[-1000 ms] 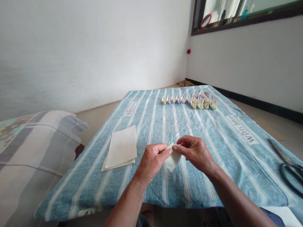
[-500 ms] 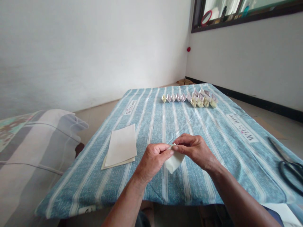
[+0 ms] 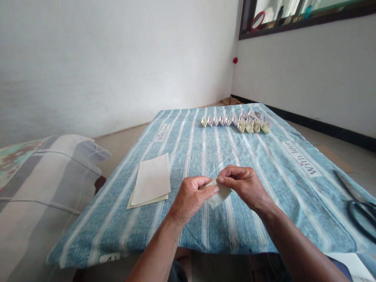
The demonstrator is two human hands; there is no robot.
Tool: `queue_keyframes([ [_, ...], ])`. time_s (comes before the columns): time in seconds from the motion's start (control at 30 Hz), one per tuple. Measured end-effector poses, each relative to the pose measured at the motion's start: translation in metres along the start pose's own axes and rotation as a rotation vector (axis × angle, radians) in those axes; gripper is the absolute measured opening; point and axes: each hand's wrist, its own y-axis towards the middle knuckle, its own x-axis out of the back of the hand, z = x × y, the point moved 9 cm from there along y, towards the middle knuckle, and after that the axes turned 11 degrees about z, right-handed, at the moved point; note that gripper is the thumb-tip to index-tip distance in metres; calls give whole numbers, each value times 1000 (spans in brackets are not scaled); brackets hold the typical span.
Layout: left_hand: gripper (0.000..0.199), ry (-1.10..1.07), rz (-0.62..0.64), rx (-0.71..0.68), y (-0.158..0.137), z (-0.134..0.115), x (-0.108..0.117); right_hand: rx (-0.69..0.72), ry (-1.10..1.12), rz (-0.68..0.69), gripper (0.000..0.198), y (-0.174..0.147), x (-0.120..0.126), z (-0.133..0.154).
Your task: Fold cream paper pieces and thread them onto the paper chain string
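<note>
Between my two hands is a small piece of pale folded paper (image 3: 219, 199), held just above the near part of the table. My left hand (image 3: 192, 197) pinches its left side between thumb and fingers. At its upper edge, the thumb and forefinger of my right hand (image 3: 243, 184) are closed on it. The paper's lower end points down toward me; its upper part is partly hidden by my fingers. To the left of my left hand lie a few flat sheets of off-white paper (image 3: 152, 179), slightly fanned.
Several folded paper pieces (image 3: 227, 121) stand in rows toward the far end of the table, which has a blue striped cloth (image 3: 182, 156). Black-handled scissors (image 3: 357, 203) lie at the right edge. A draped striped cover (image 3: 58, 176) sits beyond the left edge.
The folded paper has tilted, and less of its lower part shows. My right hand has shifted slightly right along its upper edge. My left hand still grips it.
</note>
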Motion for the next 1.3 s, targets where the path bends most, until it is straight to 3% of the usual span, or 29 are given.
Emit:
queue_keyframes([
  [0.2, 23, -131, -142, -24, -2, -1, 9, 75, 51, -71, 17, -3, 8, 3],
  [0.3, 30, -174, -180, -87, -3, -4, 11, 102, 48, -106, 14, -5, 12, 6],
  [0.53, 16, 277, -332, -403, -21, -40, 17, 157, 36, -143, 12, -7, 22, 13],
  [0.67, 14, 399, -329, -436, -24, -45, 14, 175, -36, -114, 12, -7, 20, 17],
  [0.97, 6, 431, -318, -419, -22, -44, 13, 253, -224, -71, 13, -11, 15, 30],
  [1.3, 11, 498, -160, -314, -12, -35, 14, 301, -367, 46, 16, -12, 2, 37],
])
